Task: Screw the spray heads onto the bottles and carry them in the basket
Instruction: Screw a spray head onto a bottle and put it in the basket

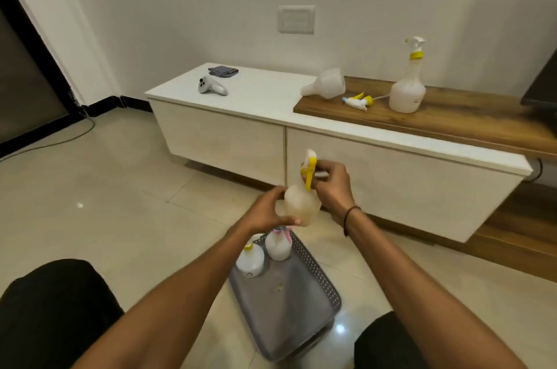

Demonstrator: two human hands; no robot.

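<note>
My left hand (268,211) grips the body of a translucent white bottle (300,205) held above the floor. My right hand (330,184) is closed on its white and yellow spray head (310,169) at the bottle's neck. Below them a grey perforated basket (319,278) lies on the floor with two white bottles in its far end, one with a yellow collar (250,260), one with a pink head (278,243). On the low cabinet a headless bottle (327,85) lies on its side, a loose spray head (358,101) beside it, and a complete spray bottle (408,88) stands upright.
The low white cabinet (241,103) with a wooden shelf top (467,121) stands against the wall ahead. A white controller (211,85) and a folded grey cloth (223,71) lie on its left end. A cable runs over the tiled floor at left. My knees frame the basket.
</note>
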